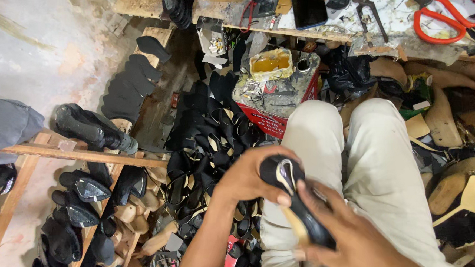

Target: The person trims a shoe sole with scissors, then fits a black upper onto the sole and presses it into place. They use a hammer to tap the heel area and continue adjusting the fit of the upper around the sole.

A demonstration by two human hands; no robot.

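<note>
1. Left hand and right hand, close together, both grip a black shoe, lower centre of frame, over the lap.
2. Red-handled scissors lie on the tabletop, upper right.

A black shoe with a tan inside lies tilted, toe up, just above the pale trousers.

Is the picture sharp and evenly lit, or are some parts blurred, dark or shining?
Head view: soft even light, no hard shadows; the left hand and right hand on the black shoe are slightly blurred; the heap of black shoe parts loses detail in darkness; the orange scissors stay bright.
</note>
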